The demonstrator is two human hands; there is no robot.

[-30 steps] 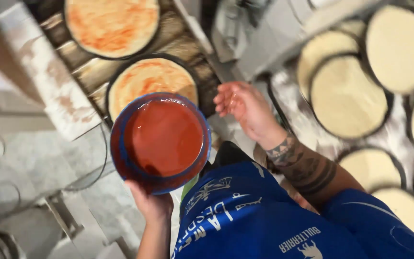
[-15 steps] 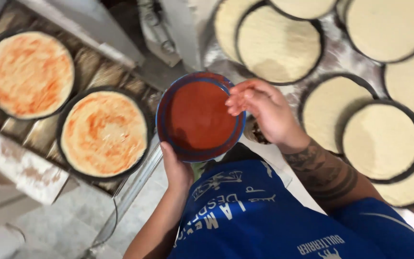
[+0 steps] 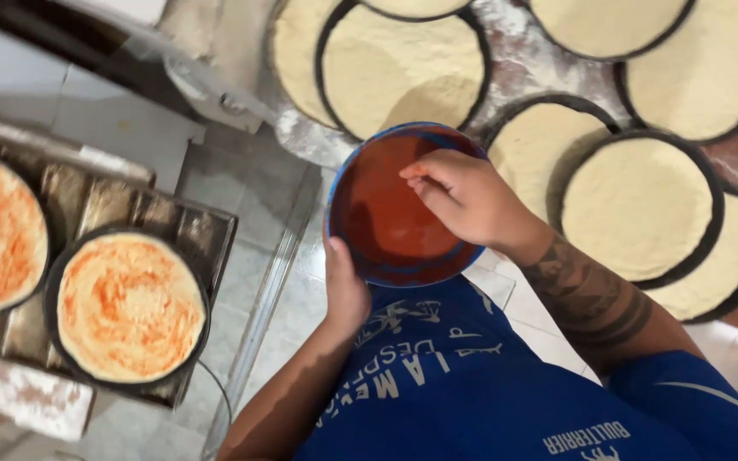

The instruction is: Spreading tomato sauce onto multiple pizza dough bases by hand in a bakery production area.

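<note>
Head view: left hand (image 3: pixel 345 290) cups the sauce bowl (image 3: pixel 403 205) from below, fingers grasping its rim, keeping it level against the chest. Right hand (image 3: pixel 467 196) dips curled fingers inside, beside bare dough rounds (image 3: pixel 638 205) on the floured surface (image 3: pixel 531 60).

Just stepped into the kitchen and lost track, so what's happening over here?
A person in a blue shirt holds a blue bowl of red sauce from below with the left hand, while the right hand dips its fingers into the bowl. Two dough rounds already spread with sauce sit in dark pans on a rack at the left. Many plain dough rounds lie in pans on the floured table ahead.
</note>
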